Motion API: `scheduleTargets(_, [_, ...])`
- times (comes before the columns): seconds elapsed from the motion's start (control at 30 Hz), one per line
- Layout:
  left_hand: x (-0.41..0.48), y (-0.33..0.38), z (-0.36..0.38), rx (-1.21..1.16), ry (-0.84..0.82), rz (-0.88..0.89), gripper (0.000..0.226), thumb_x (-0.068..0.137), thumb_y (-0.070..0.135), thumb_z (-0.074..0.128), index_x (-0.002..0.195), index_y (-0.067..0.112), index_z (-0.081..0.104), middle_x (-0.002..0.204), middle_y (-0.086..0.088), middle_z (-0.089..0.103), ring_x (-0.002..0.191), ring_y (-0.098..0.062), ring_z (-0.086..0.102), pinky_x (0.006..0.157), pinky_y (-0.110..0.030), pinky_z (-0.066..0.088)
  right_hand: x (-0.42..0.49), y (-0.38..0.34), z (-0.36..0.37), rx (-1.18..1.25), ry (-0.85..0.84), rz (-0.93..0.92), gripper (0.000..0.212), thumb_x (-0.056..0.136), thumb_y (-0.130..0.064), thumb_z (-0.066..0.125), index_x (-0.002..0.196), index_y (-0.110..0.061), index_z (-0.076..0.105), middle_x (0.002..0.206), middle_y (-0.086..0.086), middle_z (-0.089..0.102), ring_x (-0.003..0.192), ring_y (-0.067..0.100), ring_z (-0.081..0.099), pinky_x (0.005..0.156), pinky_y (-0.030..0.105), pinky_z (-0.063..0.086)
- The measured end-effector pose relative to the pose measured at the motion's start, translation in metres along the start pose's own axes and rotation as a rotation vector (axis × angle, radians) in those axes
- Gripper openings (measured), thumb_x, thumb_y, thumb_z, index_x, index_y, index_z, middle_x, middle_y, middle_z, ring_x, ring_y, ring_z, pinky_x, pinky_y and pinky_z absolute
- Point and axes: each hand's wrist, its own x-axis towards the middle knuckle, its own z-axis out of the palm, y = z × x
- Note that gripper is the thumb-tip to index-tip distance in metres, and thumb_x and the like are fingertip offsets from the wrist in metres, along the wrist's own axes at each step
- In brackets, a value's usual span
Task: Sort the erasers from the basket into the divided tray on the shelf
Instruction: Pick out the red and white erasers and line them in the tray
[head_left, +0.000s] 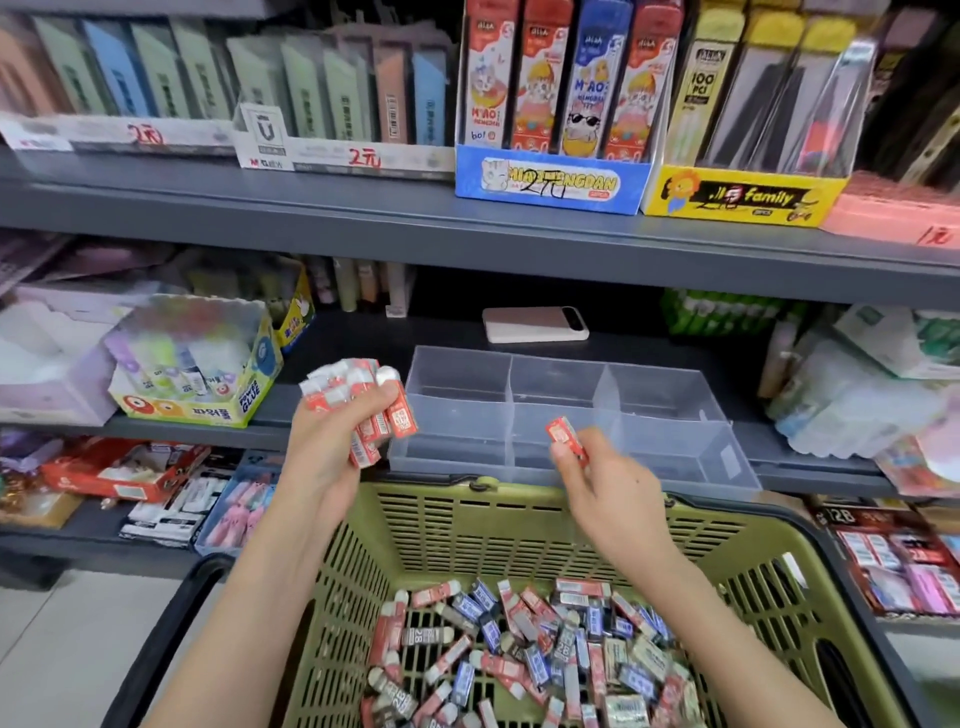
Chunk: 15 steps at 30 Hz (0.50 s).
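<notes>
My left hand (327, 457) grips a bunch of red-sleeved erasers (363, 405) just left of the clear divided tray (675, 410) on the middle shelf. In front of the tray's near middle compartment, my right hand (608, 488) pinches a single red eraser (565, 436). All the tray compartments I can see hold nothing. Below my hands stands the green basket (467, 519), whose bottom is covered with a heap of red, blue, black and grey erasers (524, 660).
A white phone-like device (535, 323) lies on the shelf behind the tray. A glue display box (197, 364) stands to the left, wrapped packs (852, 395) to the right. Boxes of stationery (550, 109) fill the upper shelf. The basket has black handles (156, 649).
</notes>
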Motion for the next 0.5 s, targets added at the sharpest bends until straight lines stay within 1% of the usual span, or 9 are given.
scheduleTargets(0.1, [0.013, -0.005, 0.002, 0.001, 0.025, -0.071, 0.024, 0.078, 0.003, 0.071, 0.092, 0.021, 0.066, 0.079, 0.005, 0.074, 0.074, -0.009, 0.071, 0.064, -0.026, 0.055, 0.006, -0.001, -0.013, 0.064, 0.014, -0.079, 0.027, 0.094, -0.041, 0.047, 0.088, -0.018, 0.058, 0.062, -0.005, 0.055, 0.062, 0.016, 0.051, 0.055, 0.028, 0.027])
scheduleTargets(0.13, [0.018, -0.005, 0.002, -0.012, 0.037, -0.086, 0.024, 0.078, 0.004, 0.071, 0.092, 0.022, 0.065, 0.077, 0.006, 0.074, 0.073, -0.009, 0.071, 0.064, -0.026, 0.054, 0.014, -0.002, -0.016, 0.127, -0.009, -0.091, 0.026, 0.092, -0.039, 0.052, 0.087, -0.016, 0.062, 0.065, -0.002, 0.057, 0.062, 0.013, 0.049, 0.056, 0.026, 0.028])
scheduleTargets(0.17, [0.024, -0.006, 0.002, -0.036, 0.049, -0.096, 0.022, 0.079, 0.004, 0.07, 0.09, 0.022, 0.064, 0.075, 0.006, 0.073, 0.071, -0.009, 0.07, 0.063, -0.027, 0.054, 0.024, -0.003, -0.019, 0.245, -0.071, -0.078, 0.023, 0.09, -0.036, 0.056, 0.088, -0.015, 0.065, 0.066, 0.003, 0.058, 0.06, 0.011, 0.046, 0.058, 0.026, 0.031])
scheduleTargets(0.23, [0.034, -0.004, 0.002, -0.108, 0.068, -0.118, 0.02, 0.081, 0.004, 0.068, 0.088, 0.022, 0.062, 0.072, 0.005, 0.073, 0.07, -0.009, 0.07, 0.061, -0.026, 0.055, 0.048, -0.01, -0.022, 0.528, -0.236, 0.003, 0.012, 0.086, -0.027, 0.065, 0.094, -0.018, 0.064, 0.064, 0.007, 0.058, 0.057, 0.006, 0.047, 0.06, 0.023, 0.037])
scheduleTargets(0.3, [0.044, -0.002, 0.002, -0.185, 0.081, -0.149, 0.017, 0.083, 0.005, 0.065, 0.087, 0.02, 0.061, 0.07, 0.005, 0.072, 0.07, -0.01, 0.069, 0.058, -0.024, 0.054, 0.074, -0.018, -0.017, 0.666, -0.301, 0.079, 0.02, 0.079, -0.021, 0.074, 0.086, -0.018, 0.055, 0.058, -0.001, 0.055, 0.051, 0.001, 0.05, 0.055, 0.016, 0.038])
scheduleTargets(0.33, [0.048, -0.001, 0.002, -0.221, 0.086, -0.167, 0.016, 0.084, 0.005, 0.065, 0.087, 0.019, 0.06, 0.069, 0.004, 0.072, 0.069, -0.009, 0.069, 0.056, -0.023, 0.054, 0.087, -0.023, -0.012, 0.68, -0.311, 0.085, 0.025, 0.075, -0.019, 0.078, 0.079, -0.016, 0.053, 0.058, -0.005, 0.057, 0.05, -0.002, 0.051, 0.052, 0.012, 0.037])
scheduleTargets(0.4, [0.053, -0.003, 0.003, -0.286, 0.091, -0.212, 0.015, 0.085, 0.004, 0.063, 0.088, 0.018, 0.059, 0.07, 0.004, 0.072, 0.066, -0.008, 0.07, 0.052, -0.022, 0.054, 0.11, -0.038, -0.003, 0.671, -0.348, 0.064, 0.027, 0.069, -0.017, 0.082, 0.069, -0.014, 0.056, 0.062, -0.007, 0.064, 0.057, -0.003, 0.057, 0.054, 0.011, 0.04])
scheduleTargets(0.47, [0.055, -0.008, 0.003, -0.315, 0.105, -0.273, 0.012, 0.085, 0.004, 0.062, 0.088, 0.016, 0.06, 0.071, 0.001, 0.071, 0.061, -0.008, 0.069, 0.048, -0.02, 0.051, 0.128, -0.052, 0.01, 0.568, -0.392, 0.021, 0.02, 0.071, -0.016, 0.08, 0.064, -0.011, 0.062, 0.061, -0.006, 0.061, 0.057, 0.003, 0.053, 0.056, 0.015, 0.039])
scheduleTargets(0.5, [0.054, -0.01, 0.003, -0.327, 0.113, -0.311, 0.012, 0.085, 0.004, 0.063, 0.089, 0.015, 0.06, 0.072, 0.0, 0.07, 0.058, -0.009, 0.068, 0.046, -0.02, 0.05, 0.135, -0.058, 0.017, 0.5, -0.425, 0.007, 0.015, 0.076, -0.014, 0.075, 0.068, -0.008, 0.064, 0.062, -0.003, 0.059, 0.058, 0.008, 0.05, 0.058, 0.019, 0.039])
